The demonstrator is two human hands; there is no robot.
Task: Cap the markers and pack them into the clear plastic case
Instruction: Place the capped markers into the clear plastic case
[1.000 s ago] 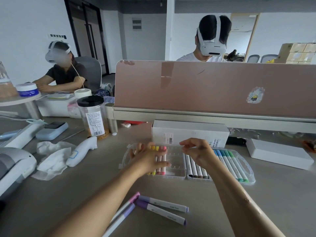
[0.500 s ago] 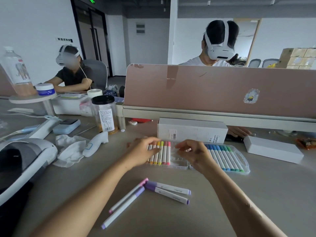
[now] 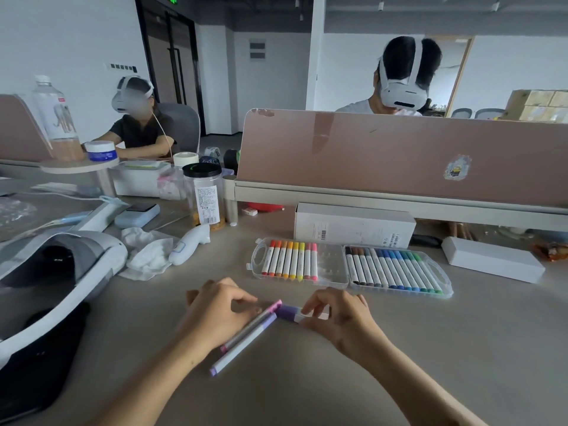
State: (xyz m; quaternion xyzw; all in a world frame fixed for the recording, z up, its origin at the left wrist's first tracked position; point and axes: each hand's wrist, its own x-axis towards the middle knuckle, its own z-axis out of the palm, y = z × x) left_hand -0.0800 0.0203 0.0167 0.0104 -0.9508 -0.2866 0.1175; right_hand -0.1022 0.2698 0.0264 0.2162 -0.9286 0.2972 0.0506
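The clear plastic case (image 3: pixel 330 265) lies open on the desk. Its left half holds several red-to-pink markers (image 3: pixel 290 261); its right half holds several brown, grey, blue and green markers (image 3: pixel 390 269). In front of the case lie loose capped markers. My left hand (image 3: pixel 219 313) pinches the upper end of a pink marker (image 3: pixel 246 329), and a lilac marker (image 3: pixel 242 347) lies beside it. My right hand (image 3: pixel 336 316) curls its fingers round a purple marker (image 3: pixel 289 311), whose body is mostly hidden under the hand.
A long white box (image 3: pixel 353 224) stands just behind the case, and another white box (image 3: pixel 491 262) lies to the right. At the left are a headset (image 3: pixel 58 265), crumpled tissues (image 3: pixel 147 253), a white handheld device (image 3: pixel 190 244) and a jar (image 3: pixel 204 198). A pink divider (image 3: pixel 399 155) closes off the back.
Both hands left the case and came down towards me to the loose markers. The left now pinches the pink one, the right holds the purple one.
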